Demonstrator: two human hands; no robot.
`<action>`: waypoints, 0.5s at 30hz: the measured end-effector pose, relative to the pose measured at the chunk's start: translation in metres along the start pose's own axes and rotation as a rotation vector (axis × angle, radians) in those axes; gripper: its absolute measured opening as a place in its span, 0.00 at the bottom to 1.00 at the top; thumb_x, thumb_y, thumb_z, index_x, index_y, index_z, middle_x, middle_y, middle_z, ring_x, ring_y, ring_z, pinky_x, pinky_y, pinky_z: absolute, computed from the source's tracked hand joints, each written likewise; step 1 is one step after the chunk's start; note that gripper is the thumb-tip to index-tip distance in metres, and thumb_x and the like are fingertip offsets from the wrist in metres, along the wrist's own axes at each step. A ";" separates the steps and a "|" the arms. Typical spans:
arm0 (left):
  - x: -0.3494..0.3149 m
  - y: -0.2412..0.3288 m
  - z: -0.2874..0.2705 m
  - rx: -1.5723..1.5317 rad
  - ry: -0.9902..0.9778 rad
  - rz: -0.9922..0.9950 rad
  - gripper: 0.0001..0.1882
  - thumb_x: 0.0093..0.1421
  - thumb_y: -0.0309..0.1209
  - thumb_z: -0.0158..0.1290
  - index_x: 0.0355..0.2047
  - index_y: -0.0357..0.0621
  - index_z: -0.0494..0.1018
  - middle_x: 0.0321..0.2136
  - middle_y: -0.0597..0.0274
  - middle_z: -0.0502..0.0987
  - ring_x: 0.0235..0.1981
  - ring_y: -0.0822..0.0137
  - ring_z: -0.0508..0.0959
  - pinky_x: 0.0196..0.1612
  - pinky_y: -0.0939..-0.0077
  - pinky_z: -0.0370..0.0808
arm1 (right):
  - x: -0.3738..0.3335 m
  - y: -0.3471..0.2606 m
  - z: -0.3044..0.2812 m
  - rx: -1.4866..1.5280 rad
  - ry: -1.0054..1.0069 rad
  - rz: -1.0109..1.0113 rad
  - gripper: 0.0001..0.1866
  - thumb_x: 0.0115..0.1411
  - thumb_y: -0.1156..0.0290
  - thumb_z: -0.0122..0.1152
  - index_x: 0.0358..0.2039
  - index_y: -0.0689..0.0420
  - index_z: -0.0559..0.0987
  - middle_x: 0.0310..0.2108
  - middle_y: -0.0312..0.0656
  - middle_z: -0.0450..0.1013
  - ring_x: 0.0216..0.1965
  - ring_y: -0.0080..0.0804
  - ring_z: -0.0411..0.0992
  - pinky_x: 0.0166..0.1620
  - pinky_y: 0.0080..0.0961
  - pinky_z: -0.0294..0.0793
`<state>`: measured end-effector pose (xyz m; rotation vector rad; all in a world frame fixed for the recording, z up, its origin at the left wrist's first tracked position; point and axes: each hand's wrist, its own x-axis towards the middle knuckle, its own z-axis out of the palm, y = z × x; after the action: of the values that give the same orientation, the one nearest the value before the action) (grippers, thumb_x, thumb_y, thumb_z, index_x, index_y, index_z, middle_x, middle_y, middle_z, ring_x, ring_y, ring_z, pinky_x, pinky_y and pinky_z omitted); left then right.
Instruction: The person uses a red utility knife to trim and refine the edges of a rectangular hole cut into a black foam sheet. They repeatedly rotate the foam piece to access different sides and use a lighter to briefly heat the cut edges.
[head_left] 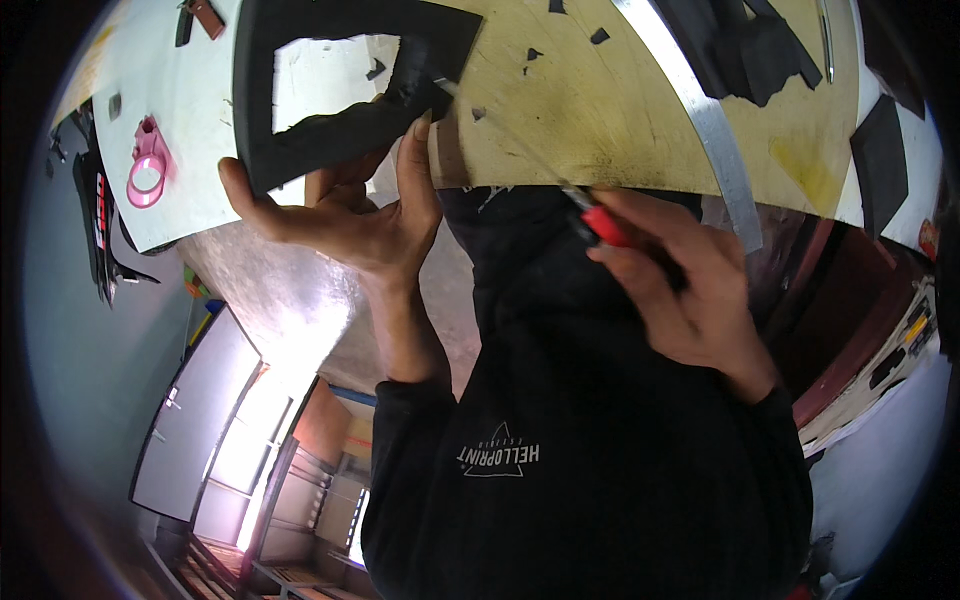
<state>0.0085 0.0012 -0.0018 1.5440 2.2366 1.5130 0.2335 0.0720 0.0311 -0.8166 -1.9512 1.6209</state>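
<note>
My left hand (pixel 355 215) grips the lower edge of a black sheet piece (pixel 315 150), its thumb up at the right corner and other fingers partly hidden beneath. The piece looks like a frame around a large opening with a ragged lower edge. Closed around the red handle of a tool (pixel 606 226) is my right hand (pixel 690 275). From this handle a thin, blurred metal shaft runs up and left toward the black piece. Its tip appears at or near the piece's right side; whether it touches, I cannot tell.
The work surface is a yellowish board (pixel 560 130) beside a white area. A metal strip (pixel 690 90) crosses its right part, next to black sheet offcuts (pixel 745 50). Small black scraps (pixel 599 36) lie about. A pink ring-shaped thing (pixel 147 165) sits at left, a black piece (pixel 880 170) at right.
</note>
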 end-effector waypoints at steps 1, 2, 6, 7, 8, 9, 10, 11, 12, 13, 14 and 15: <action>0.000 0.005 -0.001 -0.089 0.029 -0.097 0.58 0.46 0.14 0.61 0.65 0.49 0.31 0.39 0.43 0.75 0.35 0.58 0.82 0.36 0.71 0.83 | -0.005 -0.004 -0.009 0.095 -0.030 0.117 0.20 0.61 0.75 0.55 0.52 0.69 0.68 0.31 0.51 0.76 0.20 0.22 0.70 0.22 0.17 0.68; 0.001 0.010 0.000 -0.178 0.059 -0.193 0.58 0.45 0.13 0.61 0.66 0.49 0.32 0.40 0.44 0.75 0.35 0.58 0.82 0.36 0.71 0.83 | -0.008 -0.006 -0.014 0.175 -0.012 0.213 0.20 0.60 0.75 0.56 0.52 0.68 0.69 0.29 0.46 0.76 0.21 0.19 0.70 0.24 0.16 0.68; 0.002 0.032 0.003 -0.500 -0.002 -0.479 0.59 0.48 0.12 0.59 0.66 0.52 0.26 0.35 0.44 0.77 0.29 0.65 0.82 0.33 0.77 0.80 | -0.005 0.000 -0.016 0.400 0.147 0.203 0.22 0.56 0.75 0.62 0.51 0.67 0.70 0.23 0.36 0.72 0.21 0.15 0.67 0.26 0.14 0.67; 0.001 0.037 0.004 -0.558 -0.001 -0.511 0.60 0.49 0.12 0.59 0.65 0.52 0.25 0.37 0.43 0.76 0.30 0.64 0.82 0.35 0.76 0.80 | -0.005 0.006 -0.015 0.445 0.168 0.255 0.25 0.52 0.77 0.67 0.50 0.67 0.69 0.24 0.34 0.69 0.21 0.12 0.64 0.27 0.12 0.66; -0.001 0.043 0.007 -0.616 0.000 -0.541 0.60 0.49 0.12 0.59 0.65 0.52 0.24 0.38 0.42 0.76 0.32 0.63 0.81 0.36 0.75 0.79 | 0.001 0.008 -0.010 0.463 0.249 0.258 0.25 0.51 0.78 0.67 0.49 0.66 0.68 0.25 0.34 0.69 0.22 0.12 0.64 0.27 0.12 0.65; -0.004 0.049 0.011 -0.677 -0.004 -0.570 0.61 0.49 0.12 0.59 0.65 0.52 0.23 0.39 0.41 0.75 0.34 0.63 0.81 0.37 0.74 0.79 | 0.011 0.008 0.000 0.480 0.335 0.258 0.25 0.50 0.79 0.68 0.48 0.65 0.68 0.27 0.34 0.70 0.22 0.11 0.64 0.27 0.11 0.65; -0.005 0.055 0.012 -0.728 -0.005 -0.570 0.61 0.49 0.12 0.59 0.65 0.53 0.23 0.41 0.40 0.74 0.36 0.62 0.81 0.39 0.72 0.79 | 0.022 0.006 0.007 0.496 0.410 0.260 0.26 0.49 0.81 0.69 0.47 0.64 0.67 0.28 0.35 0.70 0.22 0.10 0.63 0.27 0.10 0.64; -0.007 0.060 0.012 -0.779 -0.005 -0.570 0.62 0.49 0.12 0.59 0.65 0.53 0.22 0.42 0.40 0.73 0.38 0.61 0.80 0.41 0.71 0.79 | 0.031 0.001 0.006 0.480 0.363 0.266 0.25 0.48 0.84 0.68 0.44 0.62 0.65 0.30 0.35 0.70 0.23 0.09 0.63 0.27 0.08 0.64; -0.008 0.065 0.013 -0.829 -0.005 -0.566 0.62 0.49 0.12 0.59 0.65 0.53 0.21 0.44 0.39 0.72 0.40 0.61 0.79 0.43 0.70 0.78 | 0.035 0.000 0.007 0.513 0.333 0.270 0.25 0.49 0.84 0.68 0.44 0.62 0.65 0.31 0.35 0.71 0.23 0.09 0.63 0.27 0.08 0.64; -0.012 0.064 0.012 -0.846 -0.053 -0.514 0.63 0.49 0.11 0.59 0.64 0.54 0.19 0.46 0.38 0.70 0.44 0.60 0.78 0.46 0.68 0.77 | 0.038 0.000 0.009 0.546 0.302 0.276 0.24 0.49 0.83 0.67 0.44 0.62 0.65 0.32 0.36 0.71 0.23 0.09 0.63 0.27 0.08 0.65; -0.011 0.068 0.010 -0.778 -0.058 -0.508 0.64 0.48 0.11 0.59 0.64 0.54 0.18 0.46 0.38 0.70 0.44 0.60 0.78 0.45 0.68 0.77 | 0.040 0.000 0.009 0.579 0.272 0.282 0.24 0.50 0.83 0.67 0.44 0.62 0.65 0.33 0.36 0.71 0.23 0.09 0.64 0.27 0.08 0.65; -0.010 0.072 0.008 -0.714 -0.060 -0.494 0.65 0.48 0.12 0.60 0.64 0.54 0.16 0.46 0.39 0.70 0.43 0.60 0.78 0.45 0.68 0.77 | 0.042 -0.003 0.010 0.603 0.277 0.286 0.24 0.50 0.82 0.68 0.44 0.62 0.65 0.34 0.37 0.71 0.24 0.10 0.64 0.28 0.09 0.65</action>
<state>0.0679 0.0017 0.0405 0.7525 1.5805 1.7620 0.1967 0.0944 0.0314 -1.0202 -1.0965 1.9831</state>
